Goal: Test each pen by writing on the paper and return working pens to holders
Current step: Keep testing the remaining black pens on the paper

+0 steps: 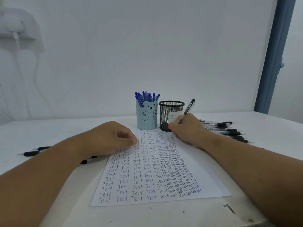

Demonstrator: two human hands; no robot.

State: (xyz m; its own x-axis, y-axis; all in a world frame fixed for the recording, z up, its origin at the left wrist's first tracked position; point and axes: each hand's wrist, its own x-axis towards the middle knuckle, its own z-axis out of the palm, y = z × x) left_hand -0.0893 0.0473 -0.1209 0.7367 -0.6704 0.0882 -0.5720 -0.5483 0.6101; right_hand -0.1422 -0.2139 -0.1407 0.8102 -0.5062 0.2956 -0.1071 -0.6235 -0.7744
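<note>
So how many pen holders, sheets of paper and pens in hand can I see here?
Pen holders: 2, a blue bear cup and a black mesh cup
Sheets of paper: 1
Pens in hand: 1, a black pen in the right hand
Total: 4

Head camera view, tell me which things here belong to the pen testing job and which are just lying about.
Part of the job:
right hand gripping a black pen
left hand resting on the paper
bear holder with blue pens
mesh holder
black pens piled right
capped pens lying left

Lying about:
white cord
blue frame
</note>
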